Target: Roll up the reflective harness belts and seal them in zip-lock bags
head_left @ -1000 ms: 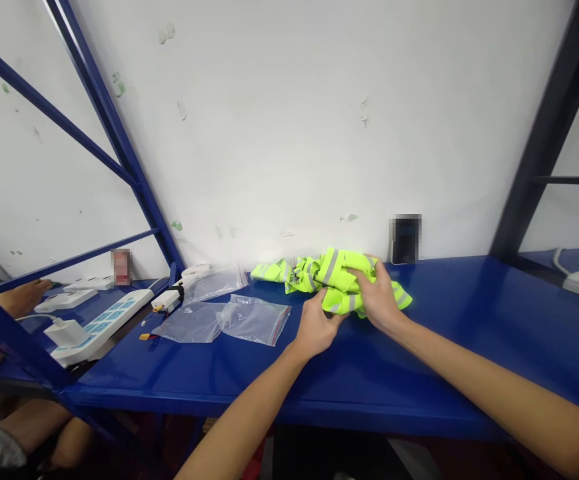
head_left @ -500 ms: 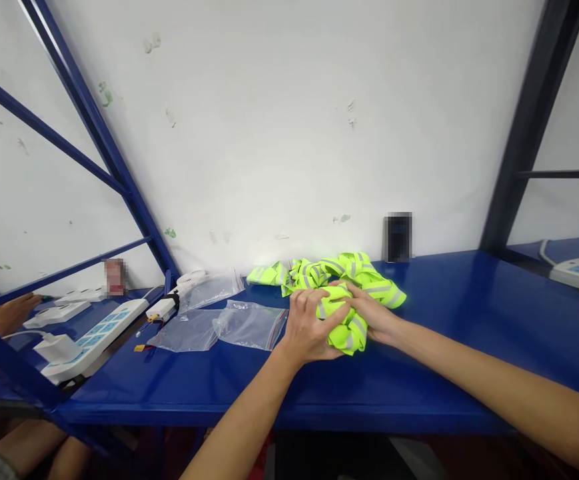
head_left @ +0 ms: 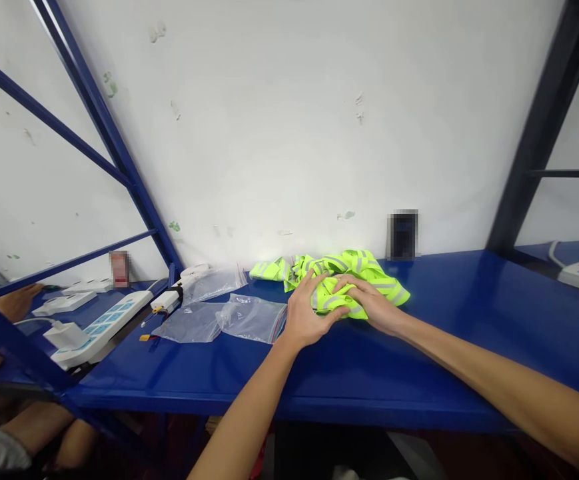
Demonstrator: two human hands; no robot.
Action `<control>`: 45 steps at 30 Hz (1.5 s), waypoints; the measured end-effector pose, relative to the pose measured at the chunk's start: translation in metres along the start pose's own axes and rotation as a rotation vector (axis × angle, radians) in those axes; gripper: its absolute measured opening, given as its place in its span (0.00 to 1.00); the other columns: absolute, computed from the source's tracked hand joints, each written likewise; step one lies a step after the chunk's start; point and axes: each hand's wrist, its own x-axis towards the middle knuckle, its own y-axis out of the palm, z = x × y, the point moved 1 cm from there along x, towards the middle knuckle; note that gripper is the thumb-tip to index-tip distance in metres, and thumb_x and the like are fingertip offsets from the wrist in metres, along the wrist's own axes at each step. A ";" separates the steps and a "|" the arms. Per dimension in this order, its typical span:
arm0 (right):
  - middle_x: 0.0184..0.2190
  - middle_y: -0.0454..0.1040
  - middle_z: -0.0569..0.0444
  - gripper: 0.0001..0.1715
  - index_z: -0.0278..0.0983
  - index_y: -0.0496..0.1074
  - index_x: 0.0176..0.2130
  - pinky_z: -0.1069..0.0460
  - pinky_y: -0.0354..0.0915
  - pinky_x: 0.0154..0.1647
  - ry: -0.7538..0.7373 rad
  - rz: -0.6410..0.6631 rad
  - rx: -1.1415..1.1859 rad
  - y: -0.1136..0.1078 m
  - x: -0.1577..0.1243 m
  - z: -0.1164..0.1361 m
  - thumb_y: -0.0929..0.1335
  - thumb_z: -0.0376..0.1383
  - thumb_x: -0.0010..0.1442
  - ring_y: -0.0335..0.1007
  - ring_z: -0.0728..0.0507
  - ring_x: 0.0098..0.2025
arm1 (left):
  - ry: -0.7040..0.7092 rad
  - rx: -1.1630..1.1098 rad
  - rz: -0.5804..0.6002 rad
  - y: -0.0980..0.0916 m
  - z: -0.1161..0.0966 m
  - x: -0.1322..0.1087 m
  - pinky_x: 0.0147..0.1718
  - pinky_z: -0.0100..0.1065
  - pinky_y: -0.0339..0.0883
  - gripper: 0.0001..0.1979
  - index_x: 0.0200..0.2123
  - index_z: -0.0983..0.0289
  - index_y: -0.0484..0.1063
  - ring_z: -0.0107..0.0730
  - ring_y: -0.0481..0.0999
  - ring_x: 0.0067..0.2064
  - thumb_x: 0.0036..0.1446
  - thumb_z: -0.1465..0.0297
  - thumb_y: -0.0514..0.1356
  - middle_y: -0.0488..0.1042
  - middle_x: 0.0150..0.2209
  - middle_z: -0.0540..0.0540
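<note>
My left hand (head_left: 309, 310) curves round the left side of a bunched neon-yellow reflective vest (head_left: 336, 301) with silver stripes, thumb in front and fingers behind. From the right, my right hand (head_left: 369, 303) grips the same bundle, its fingers bent over the top. The bundle sits low at the blue tabletop. Right behind it lies more crumpled neon-yellow striped fabric (head_left: 362, 262), and where one piece ends and the other begins I cannot tell. A flatter folded neon piece (head_left: 269, 270) rests to the left of that heap.
Clear zip bags (head_left: 252, 319) lie left of my hands on the blue table (head_left: 419, 373). A white device with wires (head_left: 166, 301) is beside them. Beyond the blue frame post (head_left: 142, 200) are a power strip (head_left: 106, 327) and another person's hand (head_left: 16, 303). A blurred dark object (head_left: 403, 235) leans on the wall.
Both hands have lowered the neon bundle and pushed it slightly back towards the heap. The bundle looks flatter, and my right fingers now bend over its top. The view has shifted slightly.
</note>
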 end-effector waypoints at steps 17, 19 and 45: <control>0.46 0.66 0.52 0.14 0.41 0.67 0.32 0.46 0.58 0.55 -0.244 0.039 -0.271 0.004 -0.007 0.001 0.69 0.48 0.56 0.63 0.40 0.51 | -0.046 -0.261 -0.023 0.009 0.018 0.001 0.47 0.38 0.62 0.11 0.41 0.63 0.67 0.36 0.69 0.44 0.60 0.61 0.57 0.69 0.40 0.54; 0.45 0.66 0.52 0.14 0.41 0.65 0.32 0.46 0.59 0.54 -0.244 0.016 -0.262 0.005 -0.007 0.001 0.69 0.47 0.56 0.64 0.40 0.50 | -0.018 -0.256 -0.025 0.010 0.017 0.000 0.46 0.38 0.62 0.12 0.41 0.63 0.67 0.36 0.69 0.43 0.61 0.60 0.56 0.68 0.39 0.54; 0.51 0.67 0.48 0.12 0.44 0.79 0.35 0.40 0.53 0.61 -0.261 0.061 -0.273 0.010 -0.009 0.007 0.69 0.47 0.58 0.56 0.35 0.61 | 0.020 -0.105 -0.333 0.015 -0.008 -0.009 0.44 0.39 0.62 0.08 0.41 0.62 0.62 0.35 0.67 0.42 0.67 0.71 0.45 0.67 0.38 0.55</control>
